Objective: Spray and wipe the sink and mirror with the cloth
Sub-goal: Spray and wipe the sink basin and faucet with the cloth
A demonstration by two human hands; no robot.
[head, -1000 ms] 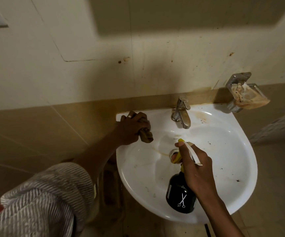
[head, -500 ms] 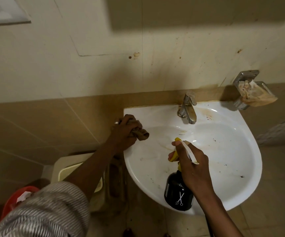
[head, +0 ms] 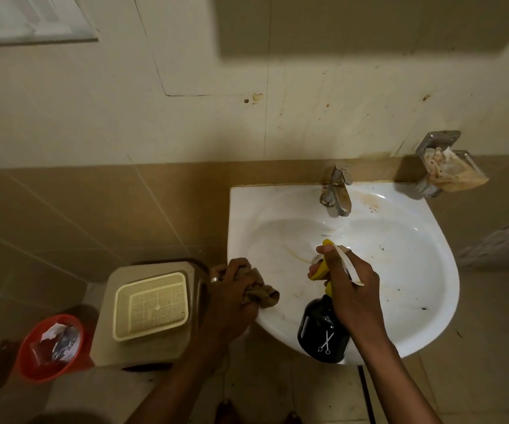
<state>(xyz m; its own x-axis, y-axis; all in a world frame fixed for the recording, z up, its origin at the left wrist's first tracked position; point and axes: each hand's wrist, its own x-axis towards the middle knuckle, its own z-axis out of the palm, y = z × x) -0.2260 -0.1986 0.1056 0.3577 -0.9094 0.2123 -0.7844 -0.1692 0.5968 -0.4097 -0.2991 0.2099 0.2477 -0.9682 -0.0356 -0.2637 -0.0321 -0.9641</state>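
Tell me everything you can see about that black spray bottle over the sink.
The black spray bottle has a rounded, glossy dark body with a small white scissors logo near its base. Its top carries a yellow spray head with a white trigger. The right hand grips its neck, a finger on the trigger, holding it tilted over the front of the white ceramic sink, nozzle aimed into the basin. Whether it touches the rim is unclear.

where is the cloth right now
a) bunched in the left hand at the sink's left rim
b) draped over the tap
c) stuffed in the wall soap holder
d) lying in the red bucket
a: the brown cloth is balled in the left hand, pressed on the left rim of the sink, while the right hand holds the spray bottle.
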